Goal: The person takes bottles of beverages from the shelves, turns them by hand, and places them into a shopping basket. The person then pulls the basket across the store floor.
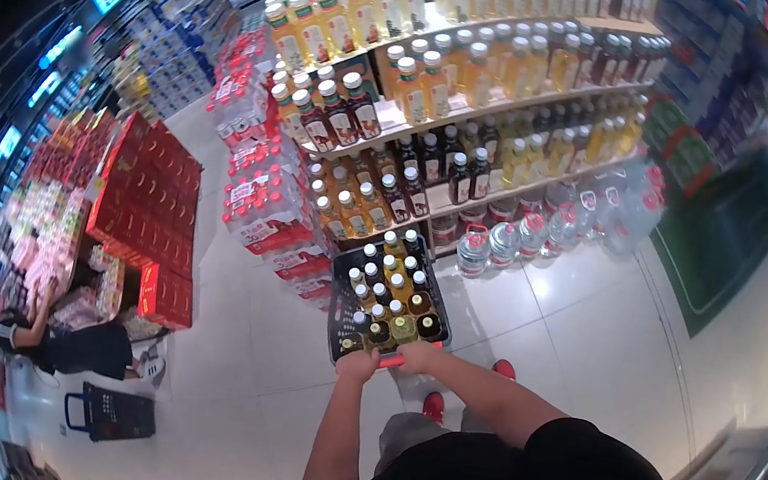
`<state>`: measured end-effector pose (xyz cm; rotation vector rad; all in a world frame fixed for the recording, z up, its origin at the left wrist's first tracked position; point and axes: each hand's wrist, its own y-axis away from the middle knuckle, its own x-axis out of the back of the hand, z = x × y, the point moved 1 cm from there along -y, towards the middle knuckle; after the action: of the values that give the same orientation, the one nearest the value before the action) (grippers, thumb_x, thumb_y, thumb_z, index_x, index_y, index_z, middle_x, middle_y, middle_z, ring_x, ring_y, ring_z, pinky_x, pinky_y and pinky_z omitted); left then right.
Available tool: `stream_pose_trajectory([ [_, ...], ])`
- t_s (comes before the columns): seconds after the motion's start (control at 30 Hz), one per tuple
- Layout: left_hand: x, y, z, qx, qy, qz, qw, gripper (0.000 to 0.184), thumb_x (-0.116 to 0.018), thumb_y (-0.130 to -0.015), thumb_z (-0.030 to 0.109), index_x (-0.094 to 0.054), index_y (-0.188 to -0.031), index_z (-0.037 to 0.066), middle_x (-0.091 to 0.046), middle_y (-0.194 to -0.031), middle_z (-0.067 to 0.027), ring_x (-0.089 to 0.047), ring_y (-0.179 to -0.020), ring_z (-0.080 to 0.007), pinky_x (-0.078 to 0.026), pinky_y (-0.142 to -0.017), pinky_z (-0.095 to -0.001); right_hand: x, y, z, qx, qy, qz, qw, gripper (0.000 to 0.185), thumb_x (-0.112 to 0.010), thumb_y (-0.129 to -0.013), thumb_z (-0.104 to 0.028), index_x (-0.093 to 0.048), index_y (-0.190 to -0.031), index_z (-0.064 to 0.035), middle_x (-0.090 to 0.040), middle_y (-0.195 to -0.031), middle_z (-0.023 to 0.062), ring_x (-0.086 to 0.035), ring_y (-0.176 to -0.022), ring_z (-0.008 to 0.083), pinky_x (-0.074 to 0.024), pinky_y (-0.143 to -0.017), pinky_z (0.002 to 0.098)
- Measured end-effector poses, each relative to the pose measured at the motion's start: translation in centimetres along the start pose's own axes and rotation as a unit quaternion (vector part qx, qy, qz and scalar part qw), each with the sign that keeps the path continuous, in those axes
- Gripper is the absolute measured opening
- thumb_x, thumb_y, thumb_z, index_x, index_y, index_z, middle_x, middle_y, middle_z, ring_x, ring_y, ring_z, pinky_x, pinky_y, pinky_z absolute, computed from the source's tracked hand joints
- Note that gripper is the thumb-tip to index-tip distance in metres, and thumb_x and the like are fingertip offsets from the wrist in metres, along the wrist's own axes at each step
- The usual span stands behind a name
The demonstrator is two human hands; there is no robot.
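A black shopping basket [340,306] stands in front of me, packed with several upright bottles [384,292]. Most of these have white caps; those closest to me have dark or yellowish tops. Across the basket's near side runs a red handle [393,361]. My left hand [358,365] is closed around its left part, and my right hand [416,356] grips it further right. The fingers of both hands are partly hidden behind the handle.
Just beyond the basket, a shelf unit [485,107] holds rows of bottled drinks. Large water jugs [472,252] line the floor along it. Shrink-wrapped bottle packs [260,210] are stacked at its left. Red boxes [142,192], another person [76,342] and a dark basket [115,414] are further left.
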<state>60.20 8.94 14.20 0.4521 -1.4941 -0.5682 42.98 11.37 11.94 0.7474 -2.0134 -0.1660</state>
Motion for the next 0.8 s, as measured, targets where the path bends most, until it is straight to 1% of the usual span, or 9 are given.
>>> stream_pose_trajectory([
  [0.07,-0.5,0.1,0.0,-0.021,0.002,0.007,1.0,0.064,-0.021,-0.089,0.047,-0.068,-0.1,0.005,-0.065,-0.104,-0.0157,-0.062,-0.098,-0.0321,-0.048,-0.083,-0.048,-0.4,1.5,0.0,-0.017,-0.035,0.059,0.997,0.031,-0.064,-0.071,-0.033,-0.063,-0.092,-0.0112,-0.065,-0.086,0.0122,-0.063,-0.082,0.0302,-0.0493,-0.073,0.0427],
  [0.1,-0.5,0.3,0.0,-0.028,0.004,0.006,1.0,0.064,-0.021,-0.089,0.047,-0.067,-0.101,0.005,-0.065,-0.104,-0.0157,-0.062,-0.098,-0.032,-0.048,-0.083,-0.0477,-0.8,1.7,0.0,-0.034,-0.05,0.067,0.996,0.028,-0.065,-0.071,-0.028,-0.061,-0.092,-0.0103,-0.065,-0.086,0.012,-0.063,-0.082,0.031,-0.0484,-0.073,0.0433],
  [0.2,-0.5,0.7,-0.1,-0.039,0.006,0.01,0.999,0.065,-0.021,-0.089,0.047,-0.067,-0.102,0.004,-0.065,-0.104,-0.0155,-0.062,-0.099,-0.0313,-0.047,-0.085,-0.0447,-2.0,1.3,0.1,-0.038,-0.023,0.091,0.995,0.029,-0.066,-0.07,-0.027,-0.061,-0.093,-0.01,-0.065,-0.088,0.0122,-0.063,-0.084,0.031,-0.0486,-0.074,0.0426],
  [0.3,-0.8,1.6,0.2,-0.027,0.01,0.009,1.0,0.064,-0.021,-0.09,0.047,-0.066,-0.105,0.004,-0.064,-0.107,-0.0157,-0.061,-0.103,-0.0309,-0.046,-0.087,-0.0425,-2.5,1.4,0.4,-0.031,-0.021,0.07,0.997,0.03,-0.066,-0.07,-0.026,-0.06,-0.094,-0.0092,-0.065,-0.088,0.0126,-0.063,-0.086,0.0305,-0.0488,-0.074,0.0423],
  [0.4,-2.2,1.5,0.0,-0.037,0.021,0.013,0.999,0.063,-0.02,-0.091,0.046,-0.065,-0.105,0.004,-0.063,-0.106,-0.0187,-0.06,-0.102,-0.0338,-0.044,-0.09,-0.0437,-1.1,3.3,-1.1,-0.073,-0.038,0.012,0.997,0.03,-0.066,-0.069,-0.025,-0.061,-0.095,-0.0093,-0.065,-0.089,0.0125,-0.063,-0.087,0.0301,-0.049,-0.074,0.0421],
  [0.53,-4.5,2.0,0.0,-0.042,0.021,0.009,0.999,0.063,-0.02,-0.091,0.047,-0.063,-0.112,0.007,-0.06,-0.116,-0.0152,-0.057,-0.109,-0.0297,-0.042,-0.093,-0.0428,-3.6,3.9,0.1,-0.032,-0.007,0.062,0.997,0.029,-0.065,-0.069,-0.023,-0.061,-0.094,-0.0097,-0.065,-0.088,0.0113,-0.063,-0.086,0.0298,-0.0493,-0.074,0.0419],
  [0.67,-5.5,6.5,1.8,-0.071,-0.017,0.041,0.996,0.057,-0.019,-0.093,0.041,-0.061,-0.109,0.006,-0.062,-0.111,-0.0143,-0.058,-0.106,-0.0296,-0.045,-0.088,-0.0438,-4.8,5.9,0.6,-0.023,0.006,0.066,0.998,0.027,-0.064,-0.068,-0.021,-0.063,-0.092,-0.0101,-0.065,-0.088,0.0108,-0.063,-0.085,0.0298,-0.0495,-0.073,0.0416],
  [0.7,-6.4,6.6,2.0,-0.056,0.015,0.037,0.998,0.053,-0.02,-0.093,0.038,-0.06,-0.107,0.006,-0.063,-0.107,-0.0156,-0.06,-0.103,-0.0305,-0.047,-0.085,-0.0446,-5.0,6.7,0.6,-0.024,0.009,0.065,0.998,0.027,-0.064,-0.067,-0.02,-0.063,-0.092,-0.0103,-0.065,-0.088,0.0107,-0.063,-0.085,0.0298,-0.0496,-0.073,0.0415],
  [0.8,-9.2,7.9,2.9,-0.065,0.008,0.055,0.996,0.056,-0.02,-0.093,0.04,-0.062,-0.106,0.005,-0.063,-0.106,-0.0171,-0.06,-0.101,-0.0319,-0.047,-0.084,-0.0459,-5.3,9.2,0.9,-0.022,0.046,0.033,0.998,0.029,-0.065,-0.066,-0.02,-0.065,-0.094,-0.0119,-0.066,-0.089,0.0104,-0.063,-0.084,0.0297,-0.0496,-0.072,0.0416],
])
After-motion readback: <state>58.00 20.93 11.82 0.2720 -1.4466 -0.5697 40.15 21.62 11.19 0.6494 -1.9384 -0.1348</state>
